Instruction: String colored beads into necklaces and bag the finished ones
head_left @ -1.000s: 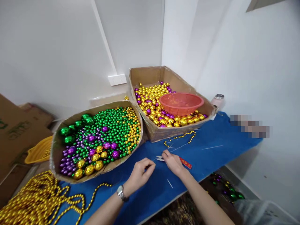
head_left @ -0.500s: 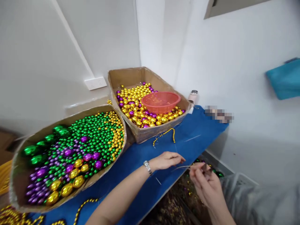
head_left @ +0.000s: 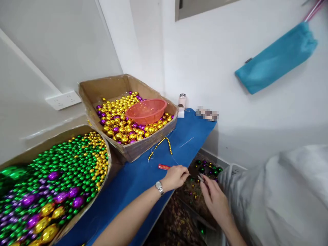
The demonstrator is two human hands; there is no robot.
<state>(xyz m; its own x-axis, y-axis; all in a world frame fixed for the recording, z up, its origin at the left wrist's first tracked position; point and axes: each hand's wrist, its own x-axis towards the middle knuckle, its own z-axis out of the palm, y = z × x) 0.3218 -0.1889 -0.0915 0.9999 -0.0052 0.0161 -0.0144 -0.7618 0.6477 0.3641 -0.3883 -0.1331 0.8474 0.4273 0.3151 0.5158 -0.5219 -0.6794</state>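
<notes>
My left hand (head_left: 175,177), with a silver watch (head_left: 159,187) at its wrist, is over the near edge of the blue-covered table (head_left: 143,177). Its thumb and fingertips are pinched together, on something too small to make out. Opposite it, past the table edge, my right hand (head_left: 214,194) is closed on a small thin metal piece (head_left: 201,177) at its fingertips. A gap separates the two hands. Just behind my left hand lies a small red item (head_left: 164,166) with a pale end. Farther back is a short gold bead string (head_left: 165,139) with loose thread.
Two cardboard boxes stand on the left: one (head_left: 109,160) holds green, purple and gold beads, the other (head_left: 148,145) gold and purple beads with a red plastic basket (head_left: 146,118). A bottle (head_left: 182,99) is at the back. Loose beads (head_left: 205,167) lie below the table; grey cloth (head_left: 276,194) is at right.
The view has turned right. My hands have moved apart, and the thin curved strand at my right fingertips no longer shows. The red item has come into sight behind my left hand.
</notes>
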